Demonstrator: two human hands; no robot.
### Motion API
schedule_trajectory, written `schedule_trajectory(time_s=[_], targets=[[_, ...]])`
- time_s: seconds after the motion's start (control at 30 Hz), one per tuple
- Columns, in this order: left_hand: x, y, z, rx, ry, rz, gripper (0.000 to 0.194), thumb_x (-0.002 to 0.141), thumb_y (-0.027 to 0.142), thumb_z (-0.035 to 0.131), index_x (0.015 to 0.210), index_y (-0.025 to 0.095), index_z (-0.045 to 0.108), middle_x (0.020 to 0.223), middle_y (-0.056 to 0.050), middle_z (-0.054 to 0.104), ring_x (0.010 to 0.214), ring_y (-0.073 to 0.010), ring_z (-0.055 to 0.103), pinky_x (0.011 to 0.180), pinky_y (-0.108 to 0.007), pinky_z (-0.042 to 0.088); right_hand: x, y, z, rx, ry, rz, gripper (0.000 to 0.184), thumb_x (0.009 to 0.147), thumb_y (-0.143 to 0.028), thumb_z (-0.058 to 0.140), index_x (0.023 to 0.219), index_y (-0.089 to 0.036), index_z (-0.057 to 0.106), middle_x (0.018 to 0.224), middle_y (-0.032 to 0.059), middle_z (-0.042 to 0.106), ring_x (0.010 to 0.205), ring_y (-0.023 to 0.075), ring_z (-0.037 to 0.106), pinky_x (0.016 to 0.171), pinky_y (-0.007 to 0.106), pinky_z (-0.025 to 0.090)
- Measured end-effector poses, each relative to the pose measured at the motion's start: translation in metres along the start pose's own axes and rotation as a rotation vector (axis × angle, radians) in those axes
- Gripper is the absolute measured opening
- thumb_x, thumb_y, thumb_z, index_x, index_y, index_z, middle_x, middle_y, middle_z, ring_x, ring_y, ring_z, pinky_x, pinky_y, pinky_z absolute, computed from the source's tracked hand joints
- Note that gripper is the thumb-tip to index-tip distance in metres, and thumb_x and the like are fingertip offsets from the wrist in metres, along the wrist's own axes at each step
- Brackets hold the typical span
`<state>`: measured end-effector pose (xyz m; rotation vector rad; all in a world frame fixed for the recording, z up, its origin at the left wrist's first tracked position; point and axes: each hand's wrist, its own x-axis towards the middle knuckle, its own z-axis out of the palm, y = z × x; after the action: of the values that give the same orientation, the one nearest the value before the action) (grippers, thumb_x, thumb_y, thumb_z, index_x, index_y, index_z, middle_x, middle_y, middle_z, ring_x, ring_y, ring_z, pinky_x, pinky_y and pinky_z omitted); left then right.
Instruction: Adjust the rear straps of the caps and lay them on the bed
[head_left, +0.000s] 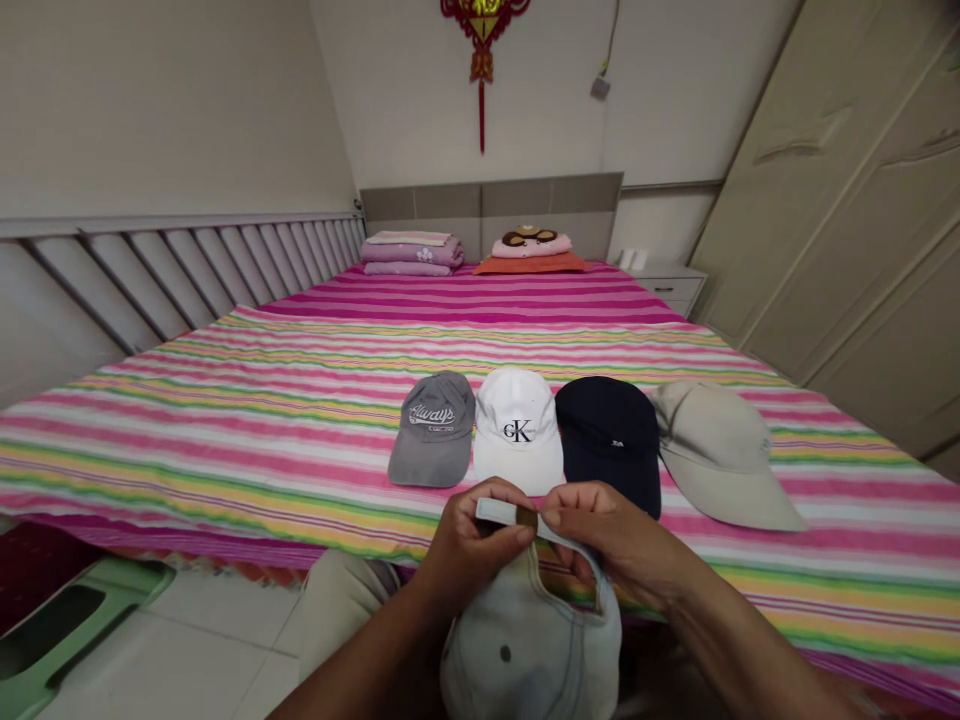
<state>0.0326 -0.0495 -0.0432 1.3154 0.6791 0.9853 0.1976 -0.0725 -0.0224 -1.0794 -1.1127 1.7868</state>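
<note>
A pale blue-grey baseball cap [532,640] hangs below my two hands at the bottom middle, its back strap turned up toward me. My left hand [480,540] pinches the strap's end by a brownish buckle [527,517]. On the buckle's other side, my right hand [600,525] grips the strap between thumb and fingers. Beyond my hands, caps lie in a row on the bed: a grey cap [433,430] with white lettering, a white cap [517,425] with black letters, a dark navy cap [611,440] and a beige cap [720,450].
A striped sheet covers the bed [300,400]. Folded purple bedding [412,255] and a pink-and-orange pile [532,255] rest by the headboard [525,205]. Railings [225,270] line the left side. A green stool [90,620] stands lower left, a nightstand [667,285] at back right.
</note>
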Motion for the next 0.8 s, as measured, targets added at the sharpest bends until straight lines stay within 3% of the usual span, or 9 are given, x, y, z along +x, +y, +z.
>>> schedule_trajectory(time_s=[0.43,0.53,0.63,0.7,0.8], targets=[[0.001,-0.003,-0.003,-0.01,-0.019,-0.043,0.026,0.059,0.031,0.071,0.076,0.014,0.061,0.064,0.001,0.051,0.058,-0.0088,0.042,0.055,-0.021,0.031,0.004,0.0,-0.002,-0.067,0.039,-0.013,0.025,0.063,-0.035,0.066,0.057,-0.014,0.054,0.04,-0.0054,0.05,0.031,0.0018,0.035,0.033,0.016,0.019],[0.002,-0.002,-0.009,-0.098,-0.109,-0.146,0.04,0.057,0.042,0.071,0.085,0.015,0.062,0.064,0.0,0.053,0.053,-0.0079,0.042,0.051,-0.021,0.031,0.003,0.0,-0.004,-0.082,0.034,-0.023,0.026,0.063,-0.036,0.066,0.057,-0.014,0.054,0.039,-0.0058,0.049,0.03,0.0013,0.031,0.033,0.016,0.017],[0.007,0.002,-0.017,-0.255,-0.185,-0.32,0.06,0.062,0.063,0.055,0.096,0.014,0.062,0.074,-0.005,0.06,0.055,-0.0106,0.049,0.052,-0.023,0.036,0.001,-0.002,-0.005,-0.105,0.037,-0.009,0.027,0.062,-0.037,0.066,0.059,-0.014,0.055,0.039,-0.0064,0.048,0.031,0.0014,0.029,0.033,0.017,0.016],[0.013,0.006,-0.022,-0.239,-0.217,-0.393,0.055,0.066,0.06,0.053,0.091,0.012,0.065,0.078,-0.008,0.061,0.062,-0.0131,0.054,0.057,-0.024,0.039,0.0,-0.003,-0.004,-0.131,0.044,0.005,0.027,0.062,-0.037,0.066,0.058,-0.014,0.054,0.04,-0.0063,0.048,0.032,0.0017,0.031,0.033,0.017,0.017],[0.021,0.008,-0.026,-0.145,-0.329,-0.48,0.035,0.065,0.043,0.065,0.077,0.01,0.066,0.065,-0.004,0.059,0.056,-0.0099,0.051,0.054,-0.022,0.037,-0.002,-0.006,-0.002,-0.185,0.055,0.009,0.026,0.062,-0.037,0.064,0.057,-0.015,0.052,0.04,-0.0063,0.047,0.032,0.0017,0.03,0.033,0.017,0.016]])
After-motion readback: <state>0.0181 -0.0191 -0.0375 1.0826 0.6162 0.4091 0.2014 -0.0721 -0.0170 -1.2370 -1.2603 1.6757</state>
